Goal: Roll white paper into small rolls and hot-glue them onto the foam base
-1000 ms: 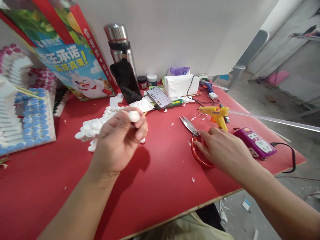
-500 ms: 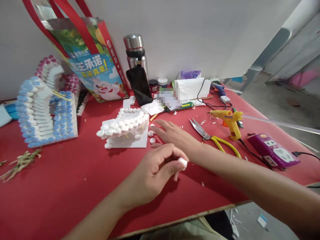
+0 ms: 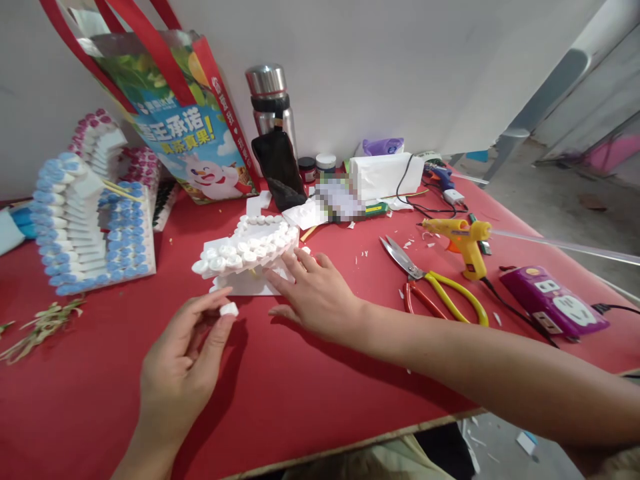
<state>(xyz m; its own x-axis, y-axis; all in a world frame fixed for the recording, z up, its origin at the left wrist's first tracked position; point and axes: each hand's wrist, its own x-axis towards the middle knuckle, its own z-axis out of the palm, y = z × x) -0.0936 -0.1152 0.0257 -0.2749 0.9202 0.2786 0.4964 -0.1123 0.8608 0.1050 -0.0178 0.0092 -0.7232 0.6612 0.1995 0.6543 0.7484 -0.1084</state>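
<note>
My left hand (image 3: 187, 360) pinches a small white piece (image 3: 229, 311) between thumb and fingertips, just in front of the white model. That model is a curved, stepped card structure (image 3: 250, 252) lined with rounded white pieces, raised over a flat white base board (image 3: 240, 288). My right hand (image 3: 320, 293) is open, palm down, fingers spread at the model's right edge. Its fingers cover part of the base board and most of the loose white pieces there; whether they touch the model I cannot tell.
Yellow-and-red-handled scissors (image 3: 425, 277), a yellow glue gun (image 3: 463, 240) and a purple power strip (image 3: 555, 303) lie right. Blue-and-white stepped models (image 3: 95, 227) stand left, near a shopping bag (image 3: 195, 133). Behind are a steel flask (image 3: 267, 87), a propped black phone (image 3: 277, 163) and tissues (image 3: 385, 177).
My left hand has moved left with the white piece, away from my right forearm. My right hand has shifted slightly left and nearer, onto the model's right edge. The scissors' red handle now shows.
</note>
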